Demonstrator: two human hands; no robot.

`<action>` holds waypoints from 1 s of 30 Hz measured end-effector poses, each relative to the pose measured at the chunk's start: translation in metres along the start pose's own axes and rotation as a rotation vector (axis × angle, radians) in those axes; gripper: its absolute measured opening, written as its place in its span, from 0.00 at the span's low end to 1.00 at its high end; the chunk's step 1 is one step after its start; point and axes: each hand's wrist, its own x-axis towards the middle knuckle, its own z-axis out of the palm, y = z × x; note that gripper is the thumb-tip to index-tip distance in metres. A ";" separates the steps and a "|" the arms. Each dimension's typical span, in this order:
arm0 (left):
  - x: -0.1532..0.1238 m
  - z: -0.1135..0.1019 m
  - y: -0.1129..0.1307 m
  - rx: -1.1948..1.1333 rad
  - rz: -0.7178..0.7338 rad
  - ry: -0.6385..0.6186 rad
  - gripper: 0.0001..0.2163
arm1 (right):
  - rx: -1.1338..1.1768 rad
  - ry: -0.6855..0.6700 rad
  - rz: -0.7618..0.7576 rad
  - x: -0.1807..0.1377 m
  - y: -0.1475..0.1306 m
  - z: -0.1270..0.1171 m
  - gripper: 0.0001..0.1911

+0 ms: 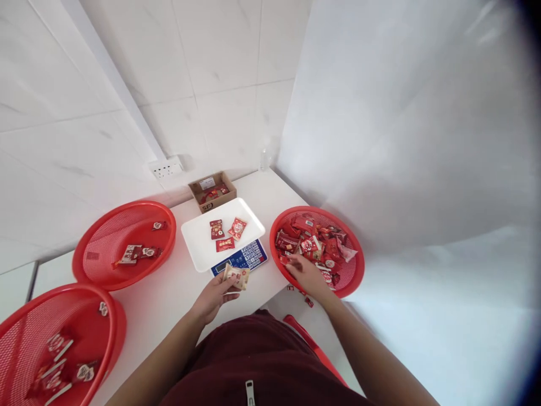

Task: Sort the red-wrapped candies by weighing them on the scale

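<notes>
My left hand (213, 298) pinches a small beige snack packet (236, 276) just in front of the blue keypad of a weighing scale (243, 256). The scale's white tray (198, 237) holds three red packets (225, 232). My right hand (305, 273) reaches into the red mesh basket (357, 270) on the right, its fingers curled among several red and white snack packets (315, 242); what the fingers hold, if anything, is hidden.
Two more red mesh baskets sit on the left: one (97, 237) with a few packets, another (25, 327) at the near left corner with several. A small cardboard box (211, 190) stands behind the scale by a wall socket (165, 167). White walls close the corner.
</notes>
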 end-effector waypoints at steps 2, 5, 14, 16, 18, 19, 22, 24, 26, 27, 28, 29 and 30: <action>-0.002 -0.010 0.000 0.009 -0.006 0.043 0.15 | -0.268 0.032 0.108 0.006 0.028 -0.022 0.20; -0.004 -0.018 -0.005 -0.008 -0.055 0.093 0.15 | -0.497 -0.034 0.219 0.010 0.061 -0.034 0.28; -0.003 -0.013 -0.008 -0.014 -0.055 0.088 0.17 | -0.477 -0.118 0.215 0.024 0.053 -0.046 0.18; -0.003 -0.012 -0.009 -0.009 -0.060 0.089 0.18 | -0.481 -0.179 0.156 0.030 0.045 -0.038 0.16; -0.004 -0.012 -0.009 -0.001 -0.071 0.084 0.18 | -0.504 -0.239 0.104 0.038 0.038 -0.021 0.17; -0.004 -0.011 -0.009 0.001 -0.073 0.080 0.18 | -0.523 -0.255 0.083 0.042 0.035 -0.010 0.18; -0.007 -0.010 -0.007 0.002 -0.060 0.067 0.19 | -0.599 -0.241 0.047 0.053 0.032 0.017 0.27; -0.009 -0.010 -0.006 -0.003 -0.044 0.075 0.19 | -0.655 -0.218 0.047 0.058 0.034 0.028 0.30; -0.010 -0.011 -0.007 -0.005 -0.042 0.090 0.18 | -0.705 -0.202 0.050 0.062 0.037 0.032 0.29; -0.010 -0.013 -0.009 -0.003 -0.048 0.098 0.19 | -0.726 -0.191 0.048 0.063 0.039 0.034 0.29; -0.010 -0.014 -0.010 0.000 -0.056 0.104 0.19 | -0.742 -0.177 0.043 0.065 0.041 0.035 0.28; -0.010 -0.015 -0.013 0.006 -0.064 0.108 0.19 | -0.755 -0.161 0.038 0.066 0.042 0.035 0.26; -0.009 -0.016 -0.015 0.013 -0.069 0.107 0.20 | -0.763 -0.144 0.032 0.067 0.043 0.036 0.26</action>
